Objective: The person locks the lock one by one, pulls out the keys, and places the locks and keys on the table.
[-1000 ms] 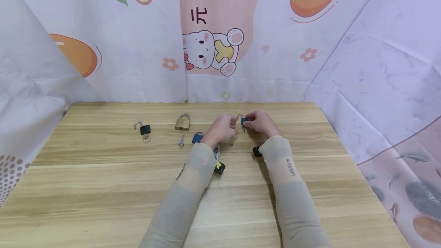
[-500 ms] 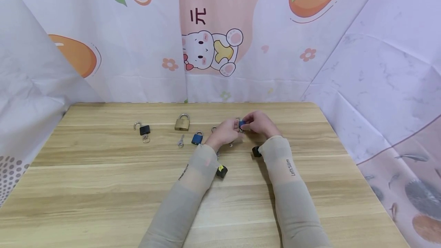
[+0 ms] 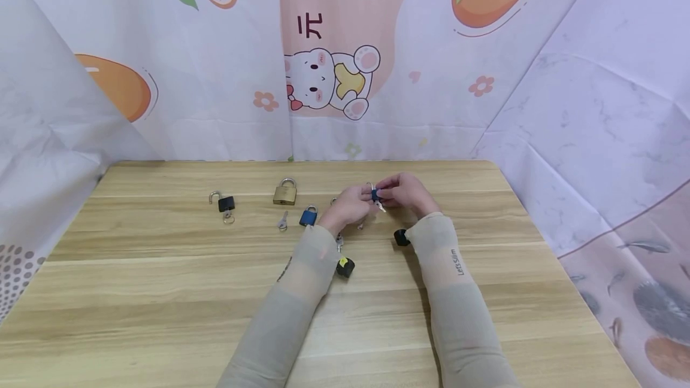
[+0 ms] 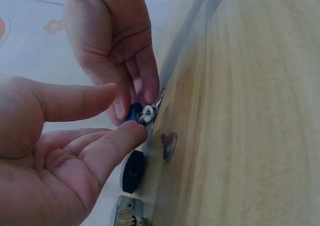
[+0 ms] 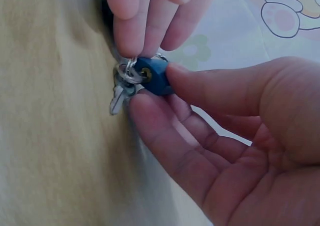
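Note:
My right hand (image 3: 405, 191) pinches a small blue padlock (image 5: 156, 76) between thumb and fingers. Its shackle stands raised and open in the head view. A key sits at its keyhole, and a ring with another key (image 5: 117, 99) dangles below. From the left comes my left hand (image 3: 349, 205), its fingers fairly straight and touching the padlock and key ring; the thumb stays apart from them in the left wrist view. Beneath the hands, a small key-like metal piece (image 4: 169, 146) stands on the table. A black padlock (image 4: 133, 172) and a silver-faced padlock (image 4: 129, 212) appear beyond the left fingers.
On the wooden table (image 3: 162, 304), a second blue padlock (image 3: 308, 216) lies left of the left hand. Farther left are a loose key (image 3: 283, 220), a brass padlock (image 3: 285, 193) and an unlocked black padlock (image 3: 226, 203) with keys. A printed curtain (image 3: 215, 106) hangs behind.
The left hand has moved down and right until its fingers touch the blue padlock. The right hand has brought that padlock slightly left and turned it; its keys now hang toward the lower right.

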Demonstrator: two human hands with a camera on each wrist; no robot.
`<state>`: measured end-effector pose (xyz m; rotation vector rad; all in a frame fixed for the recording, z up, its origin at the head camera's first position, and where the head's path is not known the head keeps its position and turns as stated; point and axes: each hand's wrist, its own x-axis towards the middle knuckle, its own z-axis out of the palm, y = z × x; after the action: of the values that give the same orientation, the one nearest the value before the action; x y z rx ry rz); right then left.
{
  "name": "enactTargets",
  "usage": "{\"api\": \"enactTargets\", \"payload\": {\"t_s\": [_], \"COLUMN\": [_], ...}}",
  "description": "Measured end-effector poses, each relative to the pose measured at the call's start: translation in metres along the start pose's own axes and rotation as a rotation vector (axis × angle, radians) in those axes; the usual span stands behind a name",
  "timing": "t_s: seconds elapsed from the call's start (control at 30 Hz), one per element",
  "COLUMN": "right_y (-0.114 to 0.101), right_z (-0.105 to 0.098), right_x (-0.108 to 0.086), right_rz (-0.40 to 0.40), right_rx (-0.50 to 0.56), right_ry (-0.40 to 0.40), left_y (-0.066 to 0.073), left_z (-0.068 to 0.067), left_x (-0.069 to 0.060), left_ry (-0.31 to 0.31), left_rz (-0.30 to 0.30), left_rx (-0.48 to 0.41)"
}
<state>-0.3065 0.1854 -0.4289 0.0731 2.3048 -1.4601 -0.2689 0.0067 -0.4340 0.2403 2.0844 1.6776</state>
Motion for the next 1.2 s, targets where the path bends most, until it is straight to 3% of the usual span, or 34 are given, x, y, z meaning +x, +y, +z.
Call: {"api": "enactTargets", "payload": {"t_s": [0.13,0.23,0.33,0.6,0.93,1.2], "right_y": [-0.002,-0.004,-0.006,-0.009,-0.013,-0.015], "right_z": [-0.001,-0.001,0.001,0.001,0.001,-0.001], "right_x": [-0.004,-0.007,-0.008,-0.008,-0.010,-0.008], "right_rz": [-0.037,-0.088,-0.134,-0.180,-0.254,-0.262], "right_rx": [0.066,0.137,0.221,0.292,0.283,0.265], "right_ry": [0.009,0.001,-0.012,-0.025,-0.049,-0.053], "left_y": [0.000,0.000,-0.001,0.001,0.005,0.007], "left_z": [-0.001,-0.002,-0.004,-0.008,-0.012,-0.013], "left_x": [-0.003,-0.005,-0.004,-0.002,-0.003,-0.002], "left_ry": [0.137,0.243,0.298,0.326,0.337,0.340], "left_rz": [0.021,0.042,0.080,0.127,0.116,0.090], "left_rx": [0.013,-0.035,-0.088,-0.100,-0.029,-0.060]}}
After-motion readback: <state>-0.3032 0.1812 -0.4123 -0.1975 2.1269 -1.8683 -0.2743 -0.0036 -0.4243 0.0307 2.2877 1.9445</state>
